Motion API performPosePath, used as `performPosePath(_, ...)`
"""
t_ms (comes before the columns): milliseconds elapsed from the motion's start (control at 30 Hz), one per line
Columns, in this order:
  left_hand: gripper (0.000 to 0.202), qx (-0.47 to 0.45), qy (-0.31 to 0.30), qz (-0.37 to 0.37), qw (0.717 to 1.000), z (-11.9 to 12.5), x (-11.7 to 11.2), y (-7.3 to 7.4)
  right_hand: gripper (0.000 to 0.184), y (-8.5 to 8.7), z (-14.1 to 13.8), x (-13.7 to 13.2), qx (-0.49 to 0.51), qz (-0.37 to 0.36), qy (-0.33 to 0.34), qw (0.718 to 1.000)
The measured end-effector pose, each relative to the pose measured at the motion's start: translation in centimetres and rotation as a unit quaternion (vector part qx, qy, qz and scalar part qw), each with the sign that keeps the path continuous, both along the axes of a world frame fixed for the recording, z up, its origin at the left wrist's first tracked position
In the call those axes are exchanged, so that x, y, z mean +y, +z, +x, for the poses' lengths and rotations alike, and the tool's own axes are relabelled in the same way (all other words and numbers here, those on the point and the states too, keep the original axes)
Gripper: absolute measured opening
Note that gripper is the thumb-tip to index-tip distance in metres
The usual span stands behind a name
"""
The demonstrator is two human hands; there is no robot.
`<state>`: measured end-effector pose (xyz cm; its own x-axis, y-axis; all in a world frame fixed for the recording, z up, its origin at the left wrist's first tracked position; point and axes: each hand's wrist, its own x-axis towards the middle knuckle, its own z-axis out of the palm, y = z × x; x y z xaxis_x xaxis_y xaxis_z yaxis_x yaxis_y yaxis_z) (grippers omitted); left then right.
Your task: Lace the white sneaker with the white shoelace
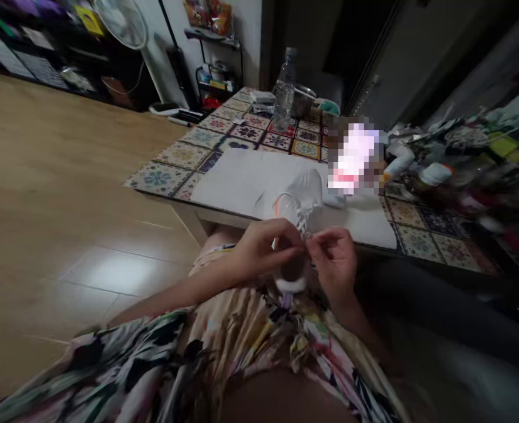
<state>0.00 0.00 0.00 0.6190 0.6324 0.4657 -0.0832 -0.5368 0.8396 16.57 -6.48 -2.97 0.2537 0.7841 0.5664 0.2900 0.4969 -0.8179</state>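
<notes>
A white sneaker (286,207) with an orange line on its side lies at the table's near edge, its heel towards my lap. My left hand (273,244) reaches over the shoe's opening, thumb and fingers pinched together at the white shoelace (302,222). From the other side my right hand (335,258) pinches at the same lace, fingertips almost touching those of the left. The lace ends between the fingers are too small to make out clearly. Beneath the shoe's front part is a white sheet (237,176).
Patterned tiles cover the table (180,154). A clear plastic bottle (285,88) and a metal pot (302,103) stand at the back. A lit, blurred-out screen (354,158) is beyond the shoe. Clutter, including a white-capped jar (435,175), crowds the right side.
</notes>
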Motion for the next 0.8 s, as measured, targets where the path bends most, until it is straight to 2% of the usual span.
performPosePath(133, 0.011, -0.029, 0.02, -0.03, 0.999, 0.2, 0.2, -0.5, 0.015, 1.1, 0.8, -0.6, -0.15, 0.001, 0.018, 0.988)
performPosePath(233, 0.01, -0.027, 0.033, 0.01, 0.999, 0.3, 0.5, -0.5, 0.012, 1.7, 1.0, -0.7, -0.226, 0.038, -0.017, 0.973)
performPosePath(333, 0.006, -0.024, 0.047, 0.057, 0.997, 0.3, 0.7, -0.3, 0.006, 1.8, 1.2, -0.6, -0.238, 0.034, -0.035, 0.97)
performPosePath(467, 0.008, -0.012, 0.042, 0.044, 0.998, 0.4, 0.8, -0.2, 0.01, 1.2, 1.3, -0.2, -0.184, -0.032, 0.047, 0.981)
performPosePath(533, 0.011, -0.019, 0.045, 0.018, 0.999, 0.5, 0.9, -0.3, 0.005, 1.0, 1.3, -0.1, -0.187, -0.03, 0.065, 0.98)
performPosePath(567, 0.012, -0.025, 0.047, 0.002, 0.999, 0.6, 0.9, -0.4, 0.003, 1.0, 1.3, 0.0, -0.202, -0.011, 0.054, 0.978)
performPosePath(633, 0.014, -0.03, 0.048, -0.033, 0.998, 0.7, 1.0, -0.5, 0.016, 1.1, 1.2, -0.1, -0.251, 0.05, 0.009, 0.967)
performPosePath(700, 0.015, -0.024, 0.042, -0.061, 0.997, 0.7, 1.1, -0.5, 0.025, 1.2, 1.1, -0.2, -0.313, 0.115, -0.038, 0.942)
performPosePath(800, 0.016, -0.015, 0.029, -0.082, 0.996, 0.8, 1.1, -0.4, 0.026, 1.4, 1.0, -0.4, -0.38, 0.18, -0.082, 0.904)
